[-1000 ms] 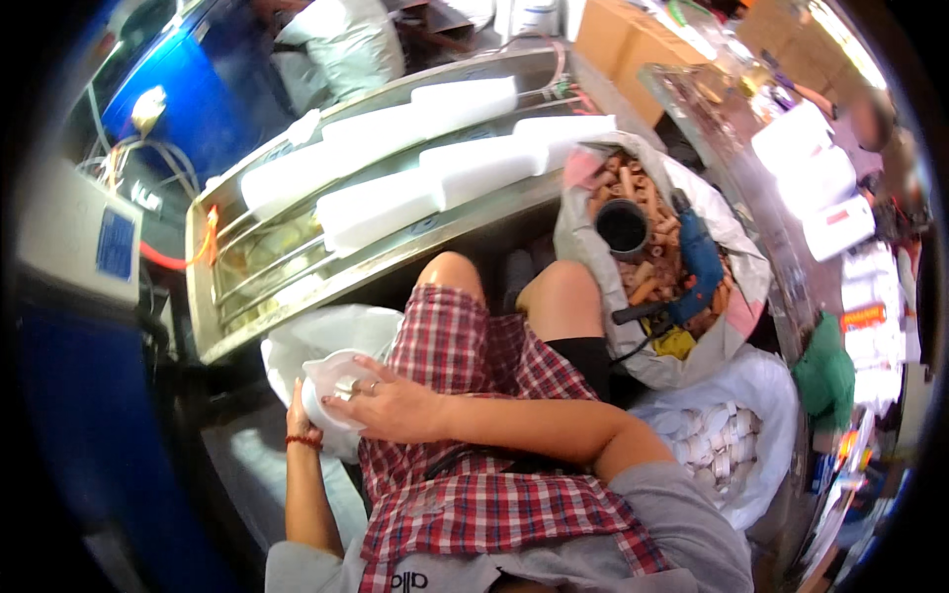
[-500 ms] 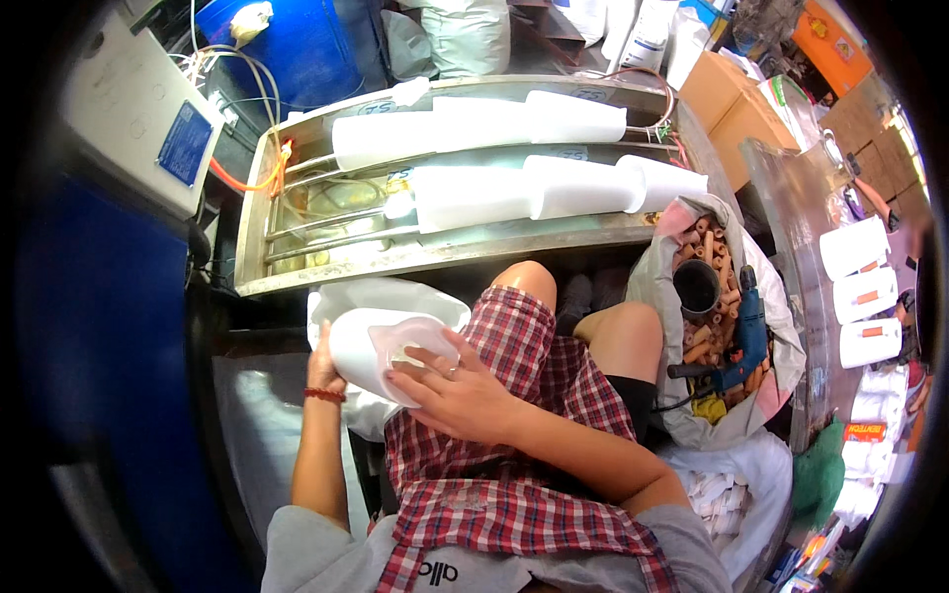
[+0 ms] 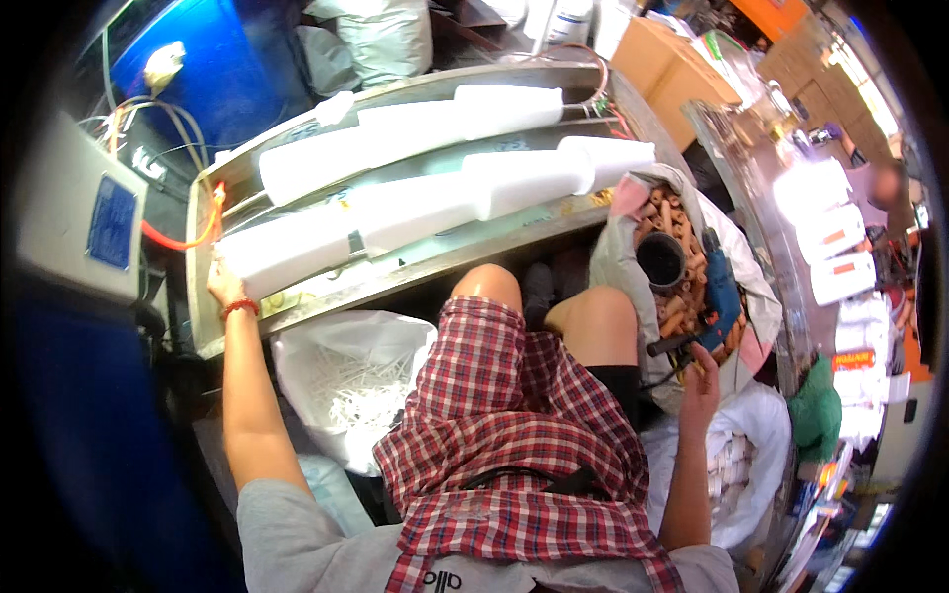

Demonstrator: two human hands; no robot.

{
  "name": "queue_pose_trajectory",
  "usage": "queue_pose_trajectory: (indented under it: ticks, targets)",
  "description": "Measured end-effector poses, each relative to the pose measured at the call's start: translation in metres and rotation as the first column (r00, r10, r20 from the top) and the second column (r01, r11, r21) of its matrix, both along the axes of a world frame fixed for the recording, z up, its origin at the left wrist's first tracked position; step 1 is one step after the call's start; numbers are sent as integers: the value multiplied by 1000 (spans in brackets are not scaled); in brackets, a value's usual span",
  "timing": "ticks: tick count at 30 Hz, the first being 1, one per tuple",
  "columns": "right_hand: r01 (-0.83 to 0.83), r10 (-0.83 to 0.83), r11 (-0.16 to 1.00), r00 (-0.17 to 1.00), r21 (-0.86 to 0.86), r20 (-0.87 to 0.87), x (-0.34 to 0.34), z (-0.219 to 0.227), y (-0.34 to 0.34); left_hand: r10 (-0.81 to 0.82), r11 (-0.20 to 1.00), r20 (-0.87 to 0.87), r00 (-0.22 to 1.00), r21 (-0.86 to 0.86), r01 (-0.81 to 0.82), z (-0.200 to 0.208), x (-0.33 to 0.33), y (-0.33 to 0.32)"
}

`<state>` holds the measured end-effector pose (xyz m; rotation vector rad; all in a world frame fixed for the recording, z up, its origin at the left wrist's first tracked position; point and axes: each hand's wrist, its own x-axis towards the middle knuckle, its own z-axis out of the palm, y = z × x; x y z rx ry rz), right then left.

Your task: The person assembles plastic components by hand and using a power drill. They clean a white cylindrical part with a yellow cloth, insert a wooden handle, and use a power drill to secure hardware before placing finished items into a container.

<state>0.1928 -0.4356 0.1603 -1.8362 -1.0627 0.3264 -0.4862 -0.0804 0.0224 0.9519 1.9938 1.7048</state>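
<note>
My left hand (image 3: pixel 225 281) is at the left end of a white plastic container (image 3: pixel 292 245), its fingers closed at the rim. That container lies sideways over the front metal rods of a long trough (image 3: pixel 198 321), in line with several like it. My right hand (image 3: pixel 700 383) hangs beside a blue power drill (image 3: pixel 725 296), fingers apart, with nothing visible in it. Its fingertips are close to the drill's black side handle (image 3: pixel 670 345); whether they touch cannot be told. The drill rests on a sack (image 3: pixel 623 247) of brownish-orange short tubes (image 3: pixel 674 319).
Along the back rods lies another row of white containers (image 3: pixel 410 135). A white bag (image 3: pixel 306 346) of thin white strips stands by my left knee. A black cup (image 3: pixel 659 259) sits among the tubes. A grey machine box (image 3: pixel 74 198) is at left, a cardboard box (image 3: pixel 672 69) behind.
The white container went from my lap onto the front rods, carried by my left hand. My right hand let go and moved right, near the drill. The view has shifted.
</note>
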Motion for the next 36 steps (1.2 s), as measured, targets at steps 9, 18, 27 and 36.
queue_pose_trajectory:
  ticks: [9,18,27,36]
  targets:
    - [505,-490,855,861,-116,139,114,-28,-175,-122,951,56,991,-279,133,-46,13,21]
    - [656,-481,643,748,-395,458,117,-93,-259,-389,777,-420,820,-627,48,-37,-19,37]
    - [268,-100,938,818,-221,567,70,10,-99,-504,862,-303,809,-238,448,64,120,8]
    - [45,136,882,928,-469,346,119,-19,-41,-935,319,-197,294,-104,942,115,351,-131]
